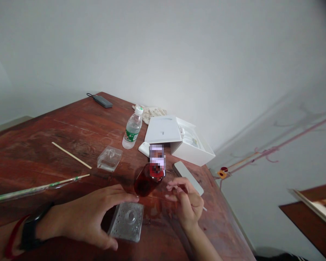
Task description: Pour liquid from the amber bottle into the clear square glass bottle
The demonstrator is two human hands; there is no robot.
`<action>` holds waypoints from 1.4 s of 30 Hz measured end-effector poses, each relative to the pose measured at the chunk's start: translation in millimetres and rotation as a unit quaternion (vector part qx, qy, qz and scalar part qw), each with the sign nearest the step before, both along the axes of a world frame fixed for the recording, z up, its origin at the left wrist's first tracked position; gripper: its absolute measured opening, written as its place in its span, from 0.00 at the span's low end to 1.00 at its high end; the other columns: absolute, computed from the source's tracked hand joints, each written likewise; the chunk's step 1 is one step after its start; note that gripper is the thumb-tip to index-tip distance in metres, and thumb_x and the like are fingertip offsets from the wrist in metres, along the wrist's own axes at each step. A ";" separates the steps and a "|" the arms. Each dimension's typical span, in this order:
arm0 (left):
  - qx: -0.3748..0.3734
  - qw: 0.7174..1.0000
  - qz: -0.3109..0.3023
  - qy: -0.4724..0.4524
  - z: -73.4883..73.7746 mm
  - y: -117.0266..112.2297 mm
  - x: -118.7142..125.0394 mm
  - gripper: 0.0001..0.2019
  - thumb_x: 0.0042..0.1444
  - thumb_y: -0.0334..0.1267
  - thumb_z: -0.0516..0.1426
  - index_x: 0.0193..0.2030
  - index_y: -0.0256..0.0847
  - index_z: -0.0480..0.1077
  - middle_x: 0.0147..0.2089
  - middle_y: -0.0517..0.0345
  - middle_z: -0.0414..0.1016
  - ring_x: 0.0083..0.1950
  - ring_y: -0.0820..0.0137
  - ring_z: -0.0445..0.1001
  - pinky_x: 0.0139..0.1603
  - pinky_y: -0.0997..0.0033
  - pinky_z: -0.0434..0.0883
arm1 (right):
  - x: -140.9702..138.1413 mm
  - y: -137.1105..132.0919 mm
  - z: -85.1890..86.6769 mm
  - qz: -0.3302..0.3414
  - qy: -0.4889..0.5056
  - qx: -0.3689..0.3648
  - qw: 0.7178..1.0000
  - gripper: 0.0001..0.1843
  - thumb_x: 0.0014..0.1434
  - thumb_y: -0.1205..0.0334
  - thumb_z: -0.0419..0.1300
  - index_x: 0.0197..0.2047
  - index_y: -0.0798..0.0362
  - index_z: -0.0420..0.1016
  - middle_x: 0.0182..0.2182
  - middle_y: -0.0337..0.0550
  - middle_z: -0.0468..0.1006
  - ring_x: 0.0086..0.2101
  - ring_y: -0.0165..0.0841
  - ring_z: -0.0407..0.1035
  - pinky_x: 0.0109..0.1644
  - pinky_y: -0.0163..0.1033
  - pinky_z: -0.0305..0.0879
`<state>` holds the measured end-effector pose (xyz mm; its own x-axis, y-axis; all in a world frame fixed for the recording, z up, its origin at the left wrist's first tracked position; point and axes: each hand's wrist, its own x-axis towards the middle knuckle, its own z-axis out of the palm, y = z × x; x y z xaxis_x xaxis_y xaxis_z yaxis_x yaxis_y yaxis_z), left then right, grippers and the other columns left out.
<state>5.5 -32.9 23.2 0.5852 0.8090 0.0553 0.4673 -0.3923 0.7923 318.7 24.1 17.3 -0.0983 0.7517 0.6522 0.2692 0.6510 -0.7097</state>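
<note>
My left hand (89, 217) grips a flat, clear glass bottle (127, 222) lying on the wooden table (43, 145), thumb and fingers on its two sides. My right hand (186, 203) hovers just right of it, fingers pinched on a thin white stick (204, 208) that pokes out behind the hand. A dark red bottle (148, 179) stands just beyond both hands. A second clear glass bottle (109, 158) lies farther back on the left.
A plastic water bottle (132, 128), an open white box (179, 139), a grey flat case (188, 177), a dark power bank (102, 101), a cloth (152, 110), a wooden stick (70, 155) and a long glass rod (35, 188) lie on the table. The table's edge runs along the right.
</note>
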 end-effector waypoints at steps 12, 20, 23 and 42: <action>0.008 1.000 0.002 -0.010 5.3 2.3 2.9 0.50 0.42 0.44 0.80 0.74 0.59 0.69 0.70 0.54 0.77 0.68 0.47 0.77 0.72 0.51 0.73 | -19.0 -13.8 7.5 0.029 -0.061 0.062 0.996 0.26 0.76 0.60 0.58 0.23 0.49 0.69 0.21 0.38 0.73 0.21 0.31 0.68 0.25 0.37 0.61; 0.034 0.999 -0.012 0.001 2.3 0.5 1.5 0.52 0.45 0.46 0.79 0.77 0.59 0.65 0.73 0.53 0.74 0.70 0.47 0.76 0.76 0.45 0.69 | -22.9 -7.1 -4.3 0.023 -0.058 0.089 0.994 0.26 0.69 0.73 0.63 0.24 0.48 0.54 0.19 0.29 0.63 0.19 0.26 0.59 0.25 0.33 0.53; 0.030 0.999 -0.012 0.007 -0.7 1.0 0.5 0.54 0.43 0.46 0.80 0.78 0.58 0.64 0.74 0.53 0.73 0.71 0.45 0.74 0.77 0.44 0.67 | -24.8 -4.6 -7.9 0.007 -0.047 0.087 0.995 0.24 0.67 0.74 0.64 0.26 0.48 0.57 0.20 0.28 0.61 0.19 0.25 0.58 0.25 0.33 0.52; 0.046 0.997 -0.011 0.054 2.5 1.8 1.8 0.51 0.45 0.49 0.78 0.77 0.56 0.66 0.74 0.51 0.74 0.71 0.45 0.75 0.76 0.44 0.68 | -19.1 -1.9 -4.2 -0.021 0.035 -0.003 0.999 0.16 0.64 0.74 0.59 0.31 0.46 0.60 0.27 0.31 0.59 0.28 0.32 0.57 0.32 0.37 0.54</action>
<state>7.3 -31.1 25.7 0.6087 0.7908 0.0643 0.5395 -0.4720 0.6973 299.6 22.2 13.1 -0.0198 0.7576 0.6524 0.2457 0.6362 -0.7313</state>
